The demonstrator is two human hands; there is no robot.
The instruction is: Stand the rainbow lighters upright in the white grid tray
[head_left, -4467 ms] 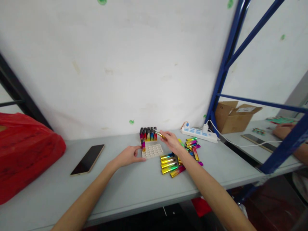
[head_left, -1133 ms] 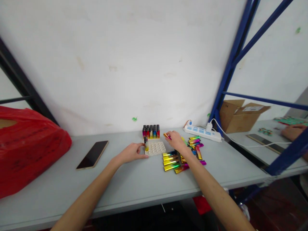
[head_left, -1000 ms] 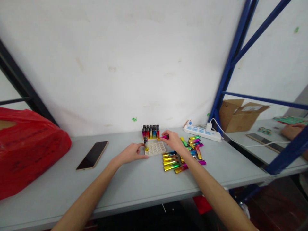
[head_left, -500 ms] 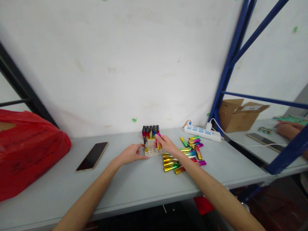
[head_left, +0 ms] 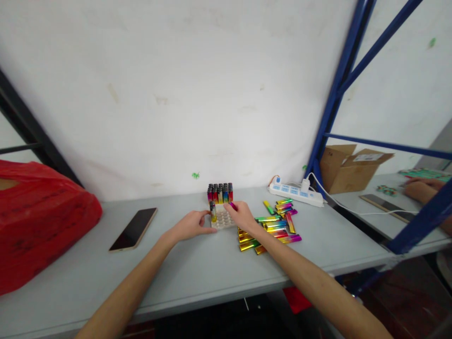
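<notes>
My left hand (head_left: 190, 227) holds the left front corner of a clear plastic tray (head_left: 223, 221) with rows of small cells, thumb along the front edge and fingers at the left side. A lighter (head_left: 213, 214) with a gold lower part and dark top stands upright in the tray's left side. Over the tray's right part, my right hand (head_left: 243, 215) is closed on a shiny purple lighter (head_left: 233, 206); only its end shows, the rest hidden by the fingers. Just behind the tray, several upright lighters (head_left: 220, 194) with black tops stand in close rows.
Many shiny multicoloured lighters (head_left: 247, 245) lie in a loose pile right of the tray. Behind them sits a white power strip (head_left: 294, 194) with a cable. A phone (head_left: 134, 229) and red plastic bag (head_left: 45, 230) lie left. Beyond a blue post, a cardboard box (head_left: 349, 169) and another person's hand (head_left: 420, 190) show.
My right hand has turned and the lighter in it has tipped, so that only its end shows. My left hand stays at the tray's corner. The view has shifted slightly.
</notes>
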